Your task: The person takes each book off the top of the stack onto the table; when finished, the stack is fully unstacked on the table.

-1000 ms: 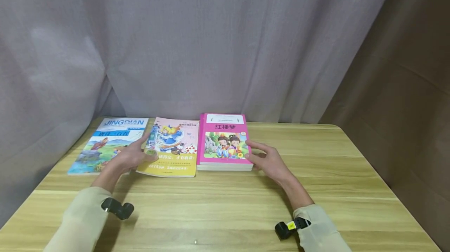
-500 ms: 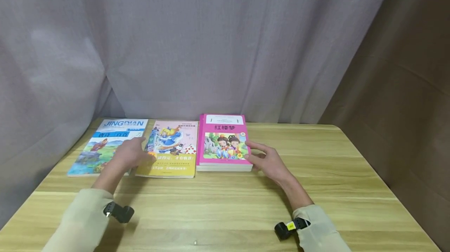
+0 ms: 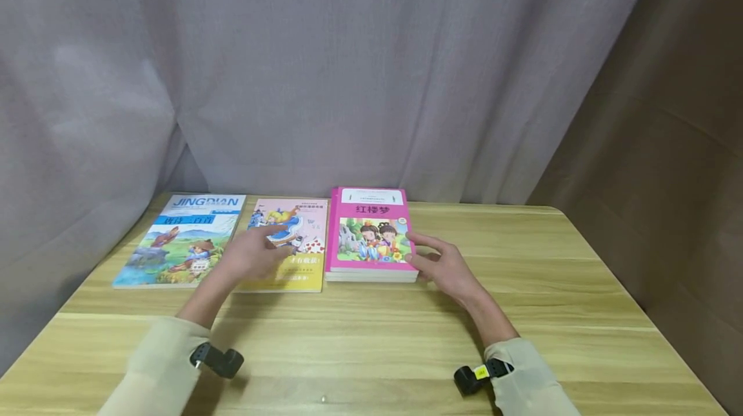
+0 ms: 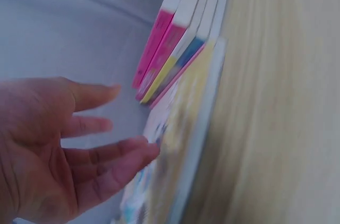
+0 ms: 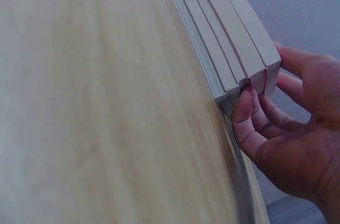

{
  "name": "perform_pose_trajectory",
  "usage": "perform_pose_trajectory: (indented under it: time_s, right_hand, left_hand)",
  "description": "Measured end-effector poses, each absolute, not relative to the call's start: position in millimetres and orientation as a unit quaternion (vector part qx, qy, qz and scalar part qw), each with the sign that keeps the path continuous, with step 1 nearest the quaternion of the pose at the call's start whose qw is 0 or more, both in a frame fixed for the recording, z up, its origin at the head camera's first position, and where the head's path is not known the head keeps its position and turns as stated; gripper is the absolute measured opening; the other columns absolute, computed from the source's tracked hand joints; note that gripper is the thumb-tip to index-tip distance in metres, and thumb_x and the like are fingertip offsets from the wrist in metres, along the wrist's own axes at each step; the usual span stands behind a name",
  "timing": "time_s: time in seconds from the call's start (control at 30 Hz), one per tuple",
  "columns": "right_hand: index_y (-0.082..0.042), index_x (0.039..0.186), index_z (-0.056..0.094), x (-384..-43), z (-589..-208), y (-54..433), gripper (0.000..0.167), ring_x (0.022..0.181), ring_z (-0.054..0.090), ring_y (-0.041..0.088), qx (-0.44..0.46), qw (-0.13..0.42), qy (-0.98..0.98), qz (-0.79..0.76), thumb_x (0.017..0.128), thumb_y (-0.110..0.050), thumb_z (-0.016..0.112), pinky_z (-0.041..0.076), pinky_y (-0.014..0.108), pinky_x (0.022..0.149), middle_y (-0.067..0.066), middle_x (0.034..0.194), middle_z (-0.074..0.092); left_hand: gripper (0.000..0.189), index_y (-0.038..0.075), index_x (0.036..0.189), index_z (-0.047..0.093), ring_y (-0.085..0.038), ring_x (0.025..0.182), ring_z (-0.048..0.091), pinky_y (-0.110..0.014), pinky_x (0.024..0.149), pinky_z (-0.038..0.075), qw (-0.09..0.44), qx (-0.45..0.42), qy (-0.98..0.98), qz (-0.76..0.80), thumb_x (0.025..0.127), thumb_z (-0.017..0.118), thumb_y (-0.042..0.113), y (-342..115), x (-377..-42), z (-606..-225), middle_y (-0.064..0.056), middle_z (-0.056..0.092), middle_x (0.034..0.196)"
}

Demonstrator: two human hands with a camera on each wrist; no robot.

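My left hand hovers with fingers apart over a pink and yellow picture book, covering part of its cover. In the left wrist view that book lies below the hand, beside the stack. My right hand rests its fingers against the right edge of a stack of books with a pink cover on top. Close up in the right wrist view, the fingers of the right hand touch the page side and corner of the stack.
A blue and white book lies at the far left, close to the pink and yellow one. All the books rest on a wooden table, with a grey curtain behind it.
My left hand has moved right, from the left edge of the pink and yellow book to over its middle, uncovering the blue book. The right hand stays at the stack.
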State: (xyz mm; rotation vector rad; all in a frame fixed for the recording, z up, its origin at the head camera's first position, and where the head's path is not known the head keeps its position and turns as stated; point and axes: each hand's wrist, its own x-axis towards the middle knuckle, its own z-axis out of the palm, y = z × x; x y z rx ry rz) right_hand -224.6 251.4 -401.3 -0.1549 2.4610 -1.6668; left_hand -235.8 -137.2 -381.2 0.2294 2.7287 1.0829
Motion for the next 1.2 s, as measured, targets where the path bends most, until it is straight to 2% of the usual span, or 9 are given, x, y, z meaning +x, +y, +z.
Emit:
perform_pose_trajectory:
  time_s: [0.07,0.17,0.3,0.43,0.53,0.7,0.9,1.0,1.2]
  right_hand:
    - [-0.01,0.155,0.054,-225,-401,252,0.059,0.086,0.071,0.017,-0.053,0.083,0.825,-0.557,0.101,-0.02,0.074,0.061,0.031,0.075,0.022,0.158,0.049]
    - [-0.008,0.155,0.053,-226,-400,255,0.059,0.093,0.073,0.018,-0.058,0.083,0.823,-0.559,0.101,-0.019,0.073,0.063,0.032,0.077,0.023,0.159,0.048]
    - [-0.007,0.155,0.053,-225,-399,260,0.058,0.101,0.073,0.018,-0.051,0.088,0.817,-0.567,0.101,-0.015,0.072,0.064,0.032,0.077,0.026,0.158,0.048]
    - [-0.012,0.156,0.053,-225,-397,267,0.06,0.084,0.072,0.019,-0.04,0.095,0.821,-0.561,0.1,-0.016,0.073,0.063,0.031,0.072,0.028,0.153,0.051]
    - [-0.013,0.156,0.053,-224,-396,273,0.061,0.071,0.067,0.02,-0.044,0.107,0.825,-0.553,0.099,-0.016,0.074,0.062,0.031,0.068,0.028,0.142,0.055]
    - [-0.011,0.157,0.051,-223,-393,282,0.064,0.082,0.067,0.019,-0.038,0.153,0.803,-0.575,0.098,-0.009,0.074,0.063,0.029,0.066,0.023,0.127,0.055]
    - [-0.012,0.161,0.045,-225,-394,279,0.067,0.1,0.072,0.021,-0.028,0.165,0.779,-0.604,0.1,-0.017,0.073,0.065,0.033,0.078,0.028,0.142,0.053]
    - [-0.014,0.162,0.045,-226,-396,275,0.068,0.103,0.073,0.02,-0.02,0.153,0.783,-0.602,0.1,-0.022,0.074,0.065,0.033,0.087,0.029,0.152,0.048]
    - [-0.015,0.158,0.051,-227,-393,273,0.065,0.106,0.074,0.02,0.003,0.135,0.802,-0.582,0.098,-0.018,0.075,0.063,0.029,0.089,0.026,0.163,0.04]
  left_hand:
    - [0.062,0.009,0.16,0.046,-0.019,0.067,0.07,-0.036,0.066,0.06,0.115,0.083,0.898,0.416,0.106,0.065,0.034,-128,-234,-384,-0.026,0.073,0.126]
    - [0.06,0.012,0.161,0.045,-0.02,0.066,0.07,-0.034,0.061,0.062,0.134,0.084,0.865,0.476,0.106,0.065,0.029,-113,-232,-389,-0.028,0.069,0.131]
    - [0.062,0.017,0.162,0.044,-0.02,0.068,0.071,-0.035,0.062,0.064,0.154,0.092,0.83,0.528,0.105,0.067,0.027,-96,-232,-396,-0.025,0.071,0.122]
    - [0.067,0.021,0.164,0.042,-0.02,0.066,0.07,-0.036,0.063,0.065,0.185,0.104,0.801,0.56,0.103,0.07,0.027,-84,-236,-405,-0.021,0.07,0.11]
    - [0.072,0.023,0.165,0.039,-0.02,0.063,0.069,-0.036,0.063,0.064,0.203,0.106,0.796,0.56,0.102,0.073,0.025,-80,-238,-410,-0.017,0.068,0.099]
    - [0.074,0.027,0.165,0.038,-0.02,0.062,0.067,-0.035,0.061,0.063,0.213,0.107,0.801,0.55,0.101,0.074,0.024,-77,-240,-413,-0.015,0.065,0.095]
    - [0.073,0.033,0.165,0.039,-0.022,0.064,0.067,-0.034,0.062,0.063,0.218,0.109,0.8,0.549,0.101,0.074,0.024,-79,-242,-413,-0.016,0.065,0.099]
    - [0.073,0.032,0.165,0.038,-0.021,0.064,0.067,-0.034,0.062,0.062,0.22,0.115,0.801,0.545,0.101,0.073,0.025,-81,-243,-413,-0.016,0.064,0.098]
    - [0.074,0.031,0.165,0.038,-0.021,0.064,0.066,-0.034,0.062,0.063,0.22,0.116,0.802,0.543,0.101,0.074,0.026,-82,-243,-414,-0.016,0.065,0.097]
